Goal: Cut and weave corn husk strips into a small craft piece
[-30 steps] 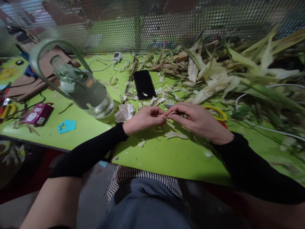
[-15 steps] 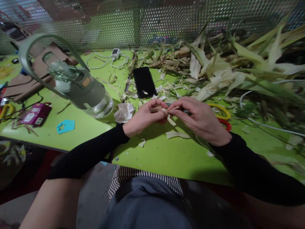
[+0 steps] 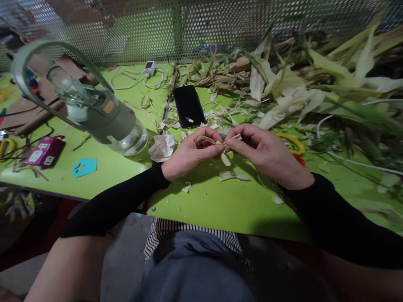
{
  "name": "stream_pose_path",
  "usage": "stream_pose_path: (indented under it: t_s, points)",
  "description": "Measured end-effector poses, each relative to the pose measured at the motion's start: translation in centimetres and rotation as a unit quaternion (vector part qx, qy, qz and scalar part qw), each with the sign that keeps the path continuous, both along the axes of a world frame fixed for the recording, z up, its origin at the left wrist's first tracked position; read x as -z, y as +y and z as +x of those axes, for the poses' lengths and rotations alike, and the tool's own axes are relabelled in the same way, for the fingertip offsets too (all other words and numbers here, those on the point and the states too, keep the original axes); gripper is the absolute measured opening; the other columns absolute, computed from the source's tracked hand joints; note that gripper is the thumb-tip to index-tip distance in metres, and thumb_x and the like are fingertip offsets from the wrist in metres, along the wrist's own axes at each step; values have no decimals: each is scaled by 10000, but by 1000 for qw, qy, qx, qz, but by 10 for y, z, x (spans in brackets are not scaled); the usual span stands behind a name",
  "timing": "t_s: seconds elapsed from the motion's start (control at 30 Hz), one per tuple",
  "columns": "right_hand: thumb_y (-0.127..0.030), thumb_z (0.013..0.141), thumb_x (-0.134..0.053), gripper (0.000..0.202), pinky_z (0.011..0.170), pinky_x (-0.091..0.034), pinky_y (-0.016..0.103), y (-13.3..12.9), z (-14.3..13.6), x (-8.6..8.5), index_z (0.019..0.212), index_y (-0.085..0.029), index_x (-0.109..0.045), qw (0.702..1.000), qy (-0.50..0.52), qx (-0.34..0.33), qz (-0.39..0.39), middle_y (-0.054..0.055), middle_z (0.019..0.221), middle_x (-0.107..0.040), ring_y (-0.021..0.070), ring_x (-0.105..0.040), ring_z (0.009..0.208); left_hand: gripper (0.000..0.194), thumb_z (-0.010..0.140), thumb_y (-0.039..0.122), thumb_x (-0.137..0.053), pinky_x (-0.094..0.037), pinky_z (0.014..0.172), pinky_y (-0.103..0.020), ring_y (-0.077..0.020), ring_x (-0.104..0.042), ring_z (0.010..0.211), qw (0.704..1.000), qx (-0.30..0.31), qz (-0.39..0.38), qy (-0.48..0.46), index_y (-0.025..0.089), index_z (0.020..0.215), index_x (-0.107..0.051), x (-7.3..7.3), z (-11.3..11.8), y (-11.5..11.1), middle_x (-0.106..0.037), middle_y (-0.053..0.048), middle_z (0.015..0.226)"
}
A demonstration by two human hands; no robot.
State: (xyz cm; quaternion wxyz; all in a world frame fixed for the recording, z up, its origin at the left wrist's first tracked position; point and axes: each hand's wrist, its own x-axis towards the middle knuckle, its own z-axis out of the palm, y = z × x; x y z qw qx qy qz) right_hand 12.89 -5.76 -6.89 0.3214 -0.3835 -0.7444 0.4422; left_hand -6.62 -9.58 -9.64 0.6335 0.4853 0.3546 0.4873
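On the near side of the phone (image 3: pixel 189 102), over the tabletop (image 3: pixel 201 209), left hand (image 3: pixel 189 153) and right hand (image 3: pixel 270 157) work a husk piece (image 3: pixel 225 159), each grip pinched nearly closed on it; any next adjustment likely calls for light, steady pressure.

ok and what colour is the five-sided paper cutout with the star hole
The paper cutout is bright blue, seen in the head view.

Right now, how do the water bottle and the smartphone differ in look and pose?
The water bottle is pale green with a clear base; the smartphone is black. The water bottle stands, while the smartphone lies flat with a small pale scrap on it. Both rest on the green table.
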Motion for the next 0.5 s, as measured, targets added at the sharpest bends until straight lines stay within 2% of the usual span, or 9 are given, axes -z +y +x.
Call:
stream_pose_path:
  t_s: [0.1,0.23,0.33,0.5]
  points:
    - [-613,943,-652,360,564,-438,316,3,3,-6,923,-253,-661,1000,-12,-6,9,17,793,-654,170,-567,662,264,837,301,-793,-523,747,-247,-82,-637,726,1000,0,-5,26,182,899,-566,-2,0,-1,-648,35,784]
    - [-650,951,-613,443,526,-337,312,6,6,-13,760,-251,-621,986,-126,-95,49,-6,641,-556,157,-472,577,339,808,375,-835,-494,708,-242,-83,-617,719,998,22,10,60,183,897,-570,-7,-1,-3,-642,30,779]
    - [-646,971,-570,507,546,-337,323,6,4,-13,660,-247,-531,977,-142,-142,76,-9,599,-505,157,-445,561,360,807,395,-842,-468,674,-231,-79,-604,701,996,39,14,78,179,896,-568,-11,-4,-3,-639,29,765]
    - [-599,1008,-528,490,553,-360,323,-2,-2,-8,663,-252,-493,988,-89,-119,38,-21,608,-455,151,-404,555,388,782,390,-868,-476,689,-231,-81,-617,709,995,58,0,79,176,906,-569,-14,-7,-2,-662,23,775]
